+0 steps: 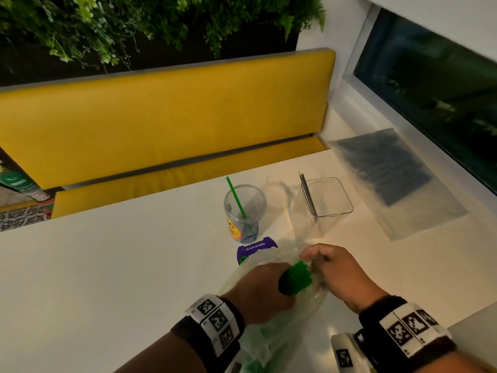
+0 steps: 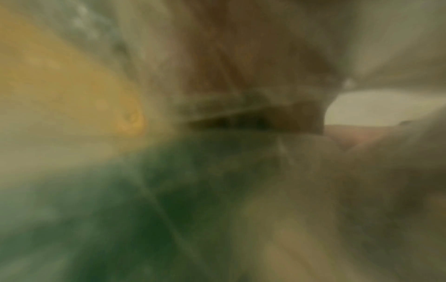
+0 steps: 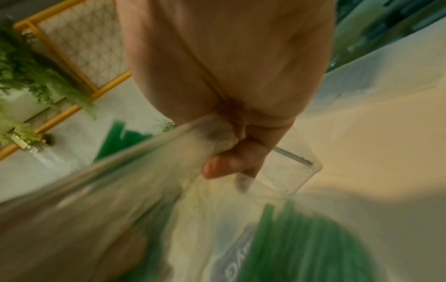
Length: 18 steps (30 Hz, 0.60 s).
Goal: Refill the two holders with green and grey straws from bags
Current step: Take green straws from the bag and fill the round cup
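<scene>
Tabletop (image 1: 107,265), white, carrying all items. Bag of grey straws (image 1: 390,179), flat at far right, untouched. Bag of green straws (image 1: 269,340), near edge: thin, soft, slippery film; best pinched at mouth. Left hand (image 1: 258,289) clenched round green straws (image 1: 297,277) w/ film; light, stiff, prone to fan out, so grip mid-bundle. Right hand (image 1: 336,270) pinching bag mouth. Square holder (image 1: 326,196), clear, rigid; round holder (image 1: 244,211), one green straw inside, probably tippy.

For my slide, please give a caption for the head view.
Left hand grips green plastic straws inside clear plastic bag held by right hand.
</scene>
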Available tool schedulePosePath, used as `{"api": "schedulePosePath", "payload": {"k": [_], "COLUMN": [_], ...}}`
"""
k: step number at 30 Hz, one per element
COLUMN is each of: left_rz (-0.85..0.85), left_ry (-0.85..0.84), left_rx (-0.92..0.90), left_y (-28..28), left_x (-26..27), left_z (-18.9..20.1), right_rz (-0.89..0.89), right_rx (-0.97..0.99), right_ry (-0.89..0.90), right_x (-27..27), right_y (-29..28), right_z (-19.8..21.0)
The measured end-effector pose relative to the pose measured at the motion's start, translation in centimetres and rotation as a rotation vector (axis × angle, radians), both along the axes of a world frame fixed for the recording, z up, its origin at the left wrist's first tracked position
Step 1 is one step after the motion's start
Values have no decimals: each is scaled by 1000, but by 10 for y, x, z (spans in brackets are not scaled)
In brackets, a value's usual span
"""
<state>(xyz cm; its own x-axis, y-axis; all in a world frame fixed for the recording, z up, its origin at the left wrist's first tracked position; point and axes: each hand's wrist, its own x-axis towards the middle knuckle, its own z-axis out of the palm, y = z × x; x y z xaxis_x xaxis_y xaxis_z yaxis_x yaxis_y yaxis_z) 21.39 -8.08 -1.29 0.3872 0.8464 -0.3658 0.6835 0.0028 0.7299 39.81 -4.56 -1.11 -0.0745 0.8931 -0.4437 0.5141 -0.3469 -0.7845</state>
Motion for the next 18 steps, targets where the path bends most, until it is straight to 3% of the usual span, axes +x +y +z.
{"api": "schedulePosePath", "payload": {"k": [3,7,12,15,18], "left_rz": [6,173,556,750,892], "left_ry": [-100,-518,-903,-1040,-995], "left_rx": [21,-4,487,597,507], "left_y": [-4,-5,45,88,118], "left_x": [0,-10,-48,-70,-70], "left_z": [17,69,155,158,121], "right_rz": [-31,18,27,2,-42], "right_rx": [83,146,131,118,118], "right_ry": [-113,-226,-172,-140,-124], "right_x": [3,4,4,4,3], "right_y": [0,-5,-16,-19,-21], "right_z": [-15,-24,-24,-27,-29]}}
